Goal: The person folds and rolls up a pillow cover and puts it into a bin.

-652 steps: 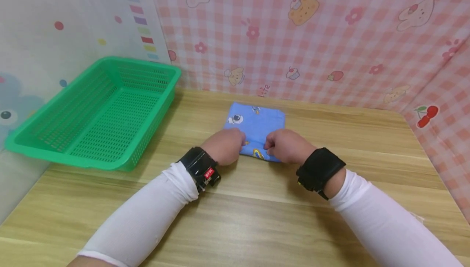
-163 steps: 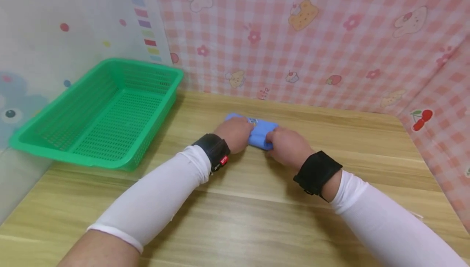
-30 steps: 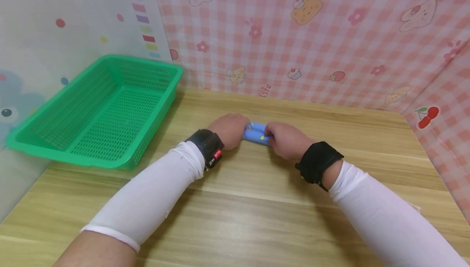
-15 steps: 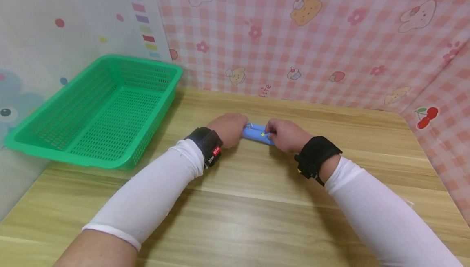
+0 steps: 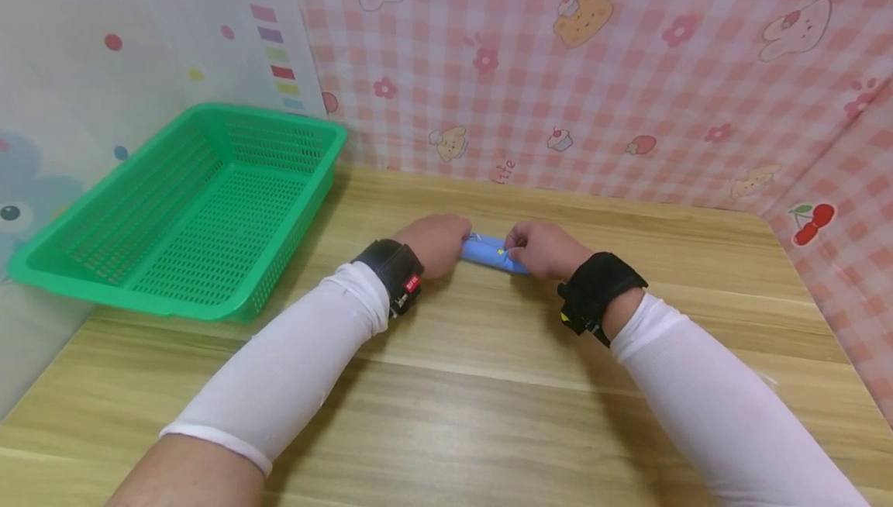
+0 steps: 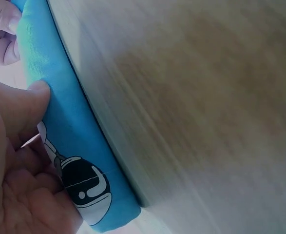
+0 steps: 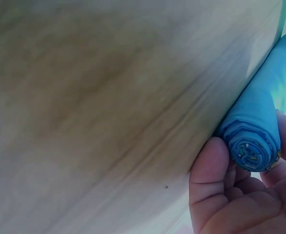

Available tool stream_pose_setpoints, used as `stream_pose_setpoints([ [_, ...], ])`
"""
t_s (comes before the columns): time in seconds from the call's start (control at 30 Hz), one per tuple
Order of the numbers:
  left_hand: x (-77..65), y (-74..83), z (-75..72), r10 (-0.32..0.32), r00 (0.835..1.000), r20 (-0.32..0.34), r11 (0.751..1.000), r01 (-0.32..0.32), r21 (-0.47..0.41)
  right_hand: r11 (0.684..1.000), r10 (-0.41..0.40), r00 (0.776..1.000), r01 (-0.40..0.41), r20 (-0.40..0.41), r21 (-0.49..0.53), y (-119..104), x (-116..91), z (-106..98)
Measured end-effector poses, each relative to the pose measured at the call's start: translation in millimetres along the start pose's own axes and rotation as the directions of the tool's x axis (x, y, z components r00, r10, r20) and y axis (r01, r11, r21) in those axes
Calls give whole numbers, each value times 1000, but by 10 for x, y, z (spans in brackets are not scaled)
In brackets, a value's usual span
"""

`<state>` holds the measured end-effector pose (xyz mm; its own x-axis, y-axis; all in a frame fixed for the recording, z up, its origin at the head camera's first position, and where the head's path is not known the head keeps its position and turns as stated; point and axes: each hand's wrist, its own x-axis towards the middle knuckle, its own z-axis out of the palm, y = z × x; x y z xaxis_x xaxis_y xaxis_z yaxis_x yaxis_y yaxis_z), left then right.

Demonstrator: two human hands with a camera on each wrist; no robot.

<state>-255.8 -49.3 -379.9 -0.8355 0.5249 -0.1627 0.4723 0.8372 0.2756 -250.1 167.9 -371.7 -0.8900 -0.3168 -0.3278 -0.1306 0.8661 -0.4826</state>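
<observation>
A blue cloth (image 5: 486, 252) printed with cartoon figures and small yellow stars lies rolled into a narrow tube on the table. My left hand (image 5: 434, 246) holds its left end; the left wrist view shows the thumb (image 6: 39, 97) pressed on the roll and the other fingers curled at its side, beside a printed astronaut. At the opposite end, my right hand (image 5: 549, 250) pinches the roll. Seen from the right wrist, the spiral end of the cloth (image 7: 250, 151) sits between its thumb and fingers.
On the left of the wooden table (image 5: 446, 414) stands a green perforated plastic basket (image 5: 279, 259) with nothing in it. A pink checked wall (image 5: 523, 104) closes off the back, and another panel the right side.
A flat folded square earlier, the cloth became a shorter bundle, then this narrow roll. Over the last second my right hand has moved slightly back along its end; the left has barely moved.
</observation>
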Motion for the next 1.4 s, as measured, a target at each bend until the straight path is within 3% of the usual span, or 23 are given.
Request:
stream_pose_setpoints([
  [0.1, -2, 4, -9, 12, 999, -36, 999, -13, -35, 1000, -3, 1000, 3, -3, -12, -2, 12, -8],
  [0.23, -11, 17, -9, 39, 995, -91, 999, -40, -11, 1000, -2, 1000, 2, -8, -29, 2, 26, -18],
  [0.47, -38, 53, -14, 38, 995, -91, 998, -33, 55, 999, 8, 999, -9, -35, -50, -22, 39, -7],
  [0.57, -36, 51, -6, 33, 996, -83, 999, -29, 46, 993, -44, 995, 34, -90, -109, -57, 18, 30],
  [0.7, -10, 38, 15, 39, 995, -87, 998, -35, 45, 961, -182, 971, 142, -156, -236, -119, -52, 91],
  [0.8, 8, 28, 30, 45, 995, -89, 998, -40, 49, 923, -276, 949, 217, -152, -318, -140, -112, 125],
  [0.97, 17, 22, 41, 41, 995, -88, 998, -36, 58, 892, -335, 934, 272, -122, -362, -94, -158, 156],
  [1.1, 28, 22, 50, 38, 996, -85, 998, -32, 61, 899, -327, 939, 273, -111, -342, -51, -151, 155],
  [1.4, 43, 9, 45, 48, 996, -79, 999, -47, 19, 963, -228, 971, 213, -75, -167, 71, -26, 116],
])
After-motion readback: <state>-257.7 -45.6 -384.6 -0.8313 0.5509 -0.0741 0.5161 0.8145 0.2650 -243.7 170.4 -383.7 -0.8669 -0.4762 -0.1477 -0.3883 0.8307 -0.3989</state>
